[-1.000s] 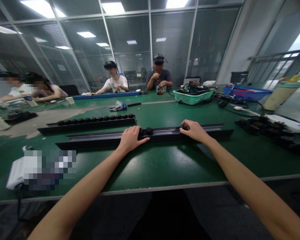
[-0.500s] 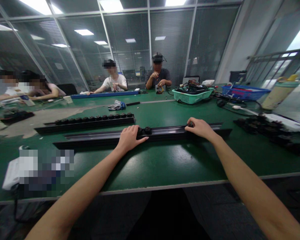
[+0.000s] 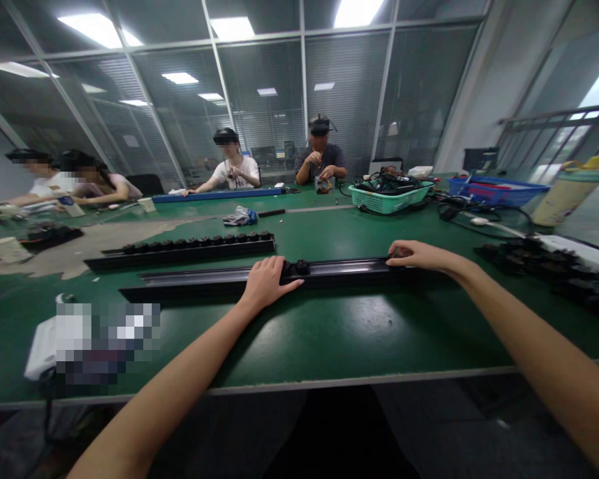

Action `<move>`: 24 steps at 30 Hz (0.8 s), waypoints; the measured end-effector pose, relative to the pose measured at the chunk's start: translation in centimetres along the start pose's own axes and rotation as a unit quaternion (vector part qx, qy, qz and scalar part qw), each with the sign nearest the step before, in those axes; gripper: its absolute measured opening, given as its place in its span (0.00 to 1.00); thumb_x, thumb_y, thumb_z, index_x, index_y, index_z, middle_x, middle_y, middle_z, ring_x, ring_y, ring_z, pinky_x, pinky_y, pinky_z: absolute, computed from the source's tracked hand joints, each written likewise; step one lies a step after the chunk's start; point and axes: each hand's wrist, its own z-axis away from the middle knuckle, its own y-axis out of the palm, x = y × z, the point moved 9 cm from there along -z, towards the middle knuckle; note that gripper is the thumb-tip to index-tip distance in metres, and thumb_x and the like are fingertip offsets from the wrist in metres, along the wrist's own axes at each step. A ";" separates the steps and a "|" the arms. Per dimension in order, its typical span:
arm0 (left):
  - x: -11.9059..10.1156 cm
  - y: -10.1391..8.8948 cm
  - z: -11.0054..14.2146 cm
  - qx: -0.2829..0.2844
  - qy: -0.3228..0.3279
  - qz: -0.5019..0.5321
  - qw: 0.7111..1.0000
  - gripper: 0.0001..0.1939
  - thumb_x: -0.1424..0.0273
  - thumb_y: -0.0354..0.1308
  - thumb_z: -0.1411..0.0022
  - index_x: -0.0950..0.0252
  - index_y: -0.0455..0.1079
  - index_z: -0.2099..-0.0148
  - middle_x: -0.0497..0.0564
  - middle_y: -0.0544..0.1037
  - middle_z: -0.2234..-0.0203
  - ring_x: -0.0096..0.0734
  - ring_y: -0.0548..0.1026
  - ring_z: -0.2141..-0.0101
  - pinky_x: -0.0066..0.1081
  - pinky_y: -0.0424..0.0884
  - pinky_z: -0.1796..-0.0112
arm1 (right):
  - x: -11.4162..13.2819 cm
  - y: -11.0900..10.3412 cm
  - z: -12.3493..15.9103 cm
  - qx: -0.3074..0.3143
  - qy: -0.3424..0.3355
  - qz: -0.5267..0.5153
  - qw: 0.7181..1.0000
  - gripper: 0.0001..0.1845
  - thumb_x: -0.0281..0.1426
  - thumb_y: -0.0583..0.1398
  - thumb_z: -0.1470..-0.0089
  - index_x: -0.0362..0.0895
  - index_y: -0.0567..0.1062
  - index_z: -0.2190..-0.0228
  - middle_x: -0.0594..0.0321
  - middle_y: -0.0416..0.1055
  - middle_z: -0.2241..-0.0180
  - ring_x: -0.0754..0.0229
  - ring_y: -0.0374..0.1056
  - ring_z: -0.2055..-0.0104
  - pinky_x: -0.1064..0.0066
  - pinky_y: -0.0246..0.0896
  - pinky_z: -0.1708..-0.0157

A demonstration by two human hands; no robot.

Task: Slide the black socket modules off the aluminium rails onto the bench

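A long black metal rail (image 3: 349,267) lies across the green table in front of me. My left hand (image 3: 267,283) grips it near the middle, fingers over the far side and thumb along the near side. Just right of those fingers, a small black block (image 3: 303,267) sits in the rail's channel, with another partly covered by my fingertips. Toward the rail's right end, my right hand (image 3: 416,255) is closed, thumb and fingers pinching a small dark part that is mostly hidden. The rail's right tip is hidden by this hand.
Behind is a second black rail (image 3: 190,251) with several small blocks in a row. Loose black parts (image 3: 544,266) lie at right. A green basket (image 3: 387,203) of cables, a blue basket (image 3: 509,193) and gloves (image 3: 239,216) stand farther back. Several people sit across the table.
My right hand has slid right along the rail with its pinched part. My left hand stays on the rail. The whole view has shifted slightly.
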 end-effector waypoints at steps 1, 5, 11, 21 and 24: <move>0.0 0.0 0.0 -0.002 0.000 -0.001 1.000 0.33 0.39 0.50 0.34 0.64 0.67 0.48 0.59 0.78 0.55 0.49 0.75 0.54 0.42 0.67 0.53 | 0.0 0.0 0.3 -0.009 -0.007 0.000 1.000 0.25 0.54 0.62 0.49 0.47 0.74 0.61 0.65 0.69 0.71 0.57 0.66 0.68 0.66 0.57 0.67; 0.0 0.1 0.0 -0.008 0.006 -0.001 1.000 0.33 0.38 0.49 0.34 0.64 0.67 0.49 0.59 0.77 0.56 0.49 0.75 0.54 0.42 0.67 0.54 | -0.4 0.1 1.6 -0.117 -0.019 0.025 0.993 0.24 0.55 0.59 0.45 0.48 0.75 0.61 0.62 0.70 0.69 0.55 0.67 0.66 0.65 0.58 0.65; 0.0 0.1 0.0 -0.007 0.004 0.005 1.000 0.33 0.38 0.49 0.34 0.64 0.67 0.49 0.59 0.77 0.56 0.48 0.75 0.55 0.42 0.67 0.54 | -0.4 0.4 2.5 -0.211 -0.030 0.104 0.971 0.22 0.52 0.56 0.42 0.47 0.73 0.61 0.58 0.72 0.69 0.51 0.68 0.63 0.60 0.59 0.59; 0.1 0.2 -0.2 -0.005 0.004 0.012 1.000 0.33 0.38 0.49 0.34 0.64 0.67 0.48 0.59 0.77 0.56 0.50 0.75 0.54 0.43 0.68 0.54 | -0.4 0.0 3.2 -0.260 0.019 0.151 0.954 0.25 0.57 0.55 0.42 0.48 0.67 0.67 0.57 0.72 0.70 0.50 0.68 0.64 0.60 0.57 0.61; 0.1 0.2 -0.2 -0.003 0.003 0.009 1.000 0.34 0.39 0.50 0.35 0.65 0.67 0.48 0.60 0.77 0.56 0.51 0.75 0.54 0.43 0.67 0.54 | -0.4 -0.1 3.2 -0.271 0.032 0.154 0.950 0.23 0.55 0.56 0.44 0.48 0.66 0.71 0.55 0.73 0.67 0.48 0.68 0.62 0.59 0.57 0.61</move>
